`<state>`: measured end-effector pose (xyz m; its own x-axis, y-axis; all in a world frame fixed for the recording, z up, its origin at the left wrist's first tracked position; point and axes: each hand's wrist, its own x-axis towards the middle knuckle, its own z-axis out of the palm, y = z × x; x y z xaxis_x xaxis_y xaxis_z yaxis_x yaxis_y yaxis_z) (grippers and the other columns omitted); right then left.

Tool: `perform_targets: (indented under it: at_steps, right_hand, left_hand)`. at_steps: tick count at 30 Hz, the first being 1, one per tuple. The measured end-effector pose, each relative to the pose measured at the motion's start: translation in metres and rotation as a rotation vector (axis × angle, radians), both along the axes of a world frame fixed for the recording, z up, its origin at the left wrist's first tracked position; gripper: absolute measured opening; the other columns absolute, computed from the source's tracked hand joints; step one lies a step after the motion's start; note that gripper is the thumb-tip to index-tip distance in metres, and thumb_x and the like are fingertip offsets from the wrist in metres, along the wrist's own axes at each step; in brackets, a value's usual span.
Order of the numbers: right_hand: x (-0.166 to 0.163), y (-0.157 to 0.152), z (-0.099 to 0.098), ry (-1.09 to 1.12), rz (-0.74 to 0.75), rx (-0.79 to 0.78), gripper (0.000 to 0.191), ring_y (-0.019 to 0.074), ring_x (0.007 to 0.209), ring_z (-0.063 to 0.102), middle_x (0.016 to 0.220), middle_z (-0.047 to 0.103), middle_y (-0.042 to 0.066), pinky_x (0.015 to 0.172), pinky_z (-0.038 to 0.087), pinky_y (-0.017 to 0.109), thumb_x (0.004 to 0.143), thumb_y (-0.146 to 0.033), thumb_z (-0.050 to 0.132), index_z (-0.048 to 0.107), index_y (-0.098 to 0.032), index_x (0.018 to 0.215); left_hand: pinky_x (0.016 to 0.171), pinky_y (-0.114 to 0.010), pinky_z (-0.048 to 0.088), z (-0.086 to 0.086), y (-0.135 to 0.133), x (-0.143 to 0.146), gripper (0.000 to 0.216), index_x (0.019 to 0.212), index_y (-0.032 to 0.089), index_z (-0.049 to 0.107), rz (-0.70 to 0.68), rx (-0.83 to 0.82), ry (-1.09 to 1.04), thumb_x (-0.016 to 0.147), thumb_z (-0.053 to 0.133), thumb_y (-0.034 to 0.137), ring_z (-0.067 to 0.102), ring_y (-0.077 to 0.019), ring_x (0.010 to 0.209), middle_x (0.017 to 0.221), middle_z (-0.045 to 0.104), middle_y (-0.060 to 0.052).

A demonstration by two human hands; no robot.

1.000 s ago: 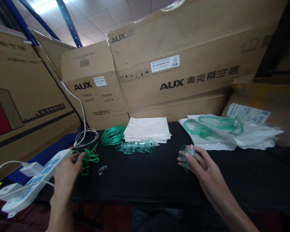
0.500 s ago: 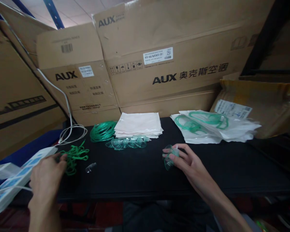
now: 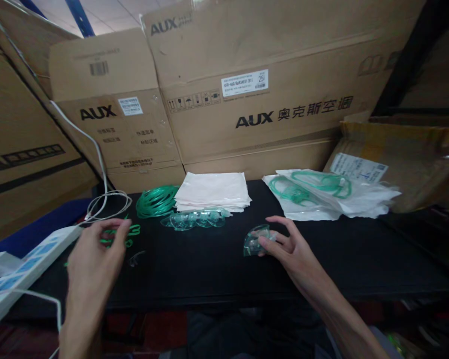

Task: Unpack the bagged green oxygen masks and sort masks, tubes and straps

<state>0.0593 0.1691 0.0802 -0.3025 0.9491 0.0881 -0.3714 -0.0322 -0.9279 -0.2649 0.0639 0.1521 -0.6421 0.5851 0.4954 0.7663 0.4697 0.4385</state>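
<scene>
My right hand (image 3: 284, 244) grips a clear green-tinted oxygen mask (image 3: 255, 240) between thumb and fingers, above the black table. On the left, my left hand (image 3: 97, 254) has its thumb and fingertips drawn together over a tangle of green elastic straps (image 3: 133, 230), seeming to pinch a strap; the hand covers most of the tangle. Just right of that hand lies a small clear plastic piece (image 3: 135, 258). A row of several similar masks (image 3: 196, 219) rests in the middle, beside coiled green tubing (image 3: 157, 202).
White pouches (image 3: 213, 190) are stacked at the back. Filled pouches with green tubing (image 3: 310, 194) lie at the right by a worn carton (image 3: 400, 164). A white power strip (image 3: 33, 271) and cable border the left. Large cardboard boxes (image 3: 284, 139) stand behind the black table (image 3: 194, 269).
My left hand has moved right and slightly up across the green straps. The mask in my right hand has turned, and its curved rim points more to the left.
</scene>
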Motion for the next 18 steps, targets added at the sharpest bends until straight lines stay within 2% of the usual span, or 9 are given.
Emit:
perform_targets:
  at_steps: [1, 2, 4, 5, 7, 10, 12, 15, 18]
  right_hand:
    - [0.0, -0.001, 0.001, -0.003, 0.002, 0.006, 0.066, 0.0189, 0.081, 0.072, 0.088, 0.077, 0.002, 0.07, 0.057, 0.029, 0.075, -0.041, 0.088, 0.053, -0.025, 0.129]
    - [0.0, -0.001, 0.002, -0.01, 0.004, 0.009, 0.069, 0.0185, 0.081, 0.072, 0.087, 0.076, 0.001, 0.072, 0.058, 0.029, 0.078, -0.041, 0.086, 0.051, -0.025, 0.135]
    - [0.0, -0.001, 0.002, -0.026, 0.003, 0.009, 0.066, 0.0183, 0.081, 0.072, 0.086, 0.075, 0.001, 0.073, 0.058, 0.03, 0.082, -0.043, 0.081, 0.052, -0.025, 0.138]
    - [0.0, 0.0, 0.002, -0.033, -0.002, 0.008, 0.061, 0.0185, 0.081, 0.072, 0.086, 0.075, 0.001, 0.072, 0.059, 0.03, 0.083, -0.043, 0.08, 0.056, -0.024, 0.135]
    - [0.001, 0.002, 0.0, -0.04, -0.014, 0.001, 0.048, 0.019, 0.078, 0.072, 0.086, 0.075, 0.002, 0.07, 0.06, 0.031, 0.083, -0.046, 0.079, 0.065, -0.022, 0.122]
    - [0.001, 0.004, -0.003, -0.075, -0.017, -0.008, 0.042, 0.0189, 0.072, 0.073, 0.095, 0.075, 0.005, 0.065, 0.061, 0.031, 0.083, -0.049, 0.078, 0.07, -0.019, 0.111]
    - [0.0, 0.004, -0.004, -0.155, -0.044, 0.007, 0.051, 0.0187, 0.074, 0.074, 0.11, 0.073, 0.008, 0.068, 0.062, 0.032, 0.081, -0.048, 0.079, 0.069, -0.019, 0.121]
    - [-0.001, 0.003, -0.006, -0.281, -0.106, 0.135, 0.061, 0.0223, 0.105, 0.071, 0.132, 0.067, 0.008, 0.093, 0.058, 0.036, 0.079, -0.04, 0.082, 0.065, -0.023, 0.135]
    - [-0.001, 0.001, -0.008, -0.339, -0.106, 0.285, 0.048, 0.0231, 0.129, 0.059, 0.137, 0.065, 0.005, 0.111, 0.046, 0.037, 0.084, -0.032, 0.077, 0.069, -0.027, 0.131]
  left_hand:
    - [0.073, -0.033, 0.047, -0.005, 0.007, 0.021, 0.036, 0.102, 0.02, 0.068, -0.17, 0.068, -0.07, 0.091, 0.057, 0.053, 0.065, -0.0274, 0.09, 0.1, 0.07, -0.008]
    - [0.075, -0.032, 0.048, -0.011, 0.014, 0.043, 0.035, 0.101, 0.021, 0.069, -0.401, 0.061, -0.139, 0.092, 0.058, 0.053, 0.066, -0.0254, 0.093, 0.101, 0.071, -0.006]
    - [0.083, -0.03, 0.05, -0.023, 0.03, 0.087, 0.028, 0.107, 0.025, 0.071, -0.815, -0.079, -0.232, 0.094, 0.06, 0.047, 0.066, -0.0214, 0.095, 0.106, 0.072, -0.004]
    - [0.085, -0.029, 0.05, -0.029, 0.038, 0.105, 0.027, 0.112, 0.026, 0.07, -0.94, -0.12, -0.265, 0.093, 0.064, 0.044, 0.065, -0.0203, 0.097, 0.109, 0.072, -0.003]
    - [0.087, -0.028, 0.05, -0.041, 0.051, 0.129, 0.023, 0.112, 0.026, 0.07, -1.079, -0.123, -0.318, 0.094, 0.065, 0.04, 0.065, -0.0182, 0.096, 0.109, 0.072, -0.002]
    - [0.083, -0.025, 0.05, -0.053, 0.063, 0.139, 0.019, 0.103, 0.023, 0.072, -1.123, -0.095, -0.405, 0.099, 0.059, 0.035, 0.066, -0.0159, 0.09, 0.1, 0.074, -0.001]
    - [0.08, -0.023, 0.051, -0.056, 0.065, 0.137, 0.02, 0.099, 0.022, 0.073, -1.098, -0.089, -0.487, 0.099, 0.058, 0.035, 0.067, -0.0153, 0.087, 0.096, 0.074, -0.001]
    - [0.078, -0.023, 0.054, -0.056, 0.064, 0.135, 0.021, 0.102, 0.021, 0.075, -1.025, -0.082, -0.643, 0.095, 0.063, 0.037, 0.07, -0.0155, 0.086, 0.096, 0.076, -0.002]
    - [0.074, -0.024, 0.057, -0.055, 0.063, 0.136, 0.025, 0.105, 0.019, 0.076, -0.963, -0.091, -0.769, 0.09, 0.067, 0.037, 0.072, -0.0163, 0.079, 0.091, 0.077, -0.003]
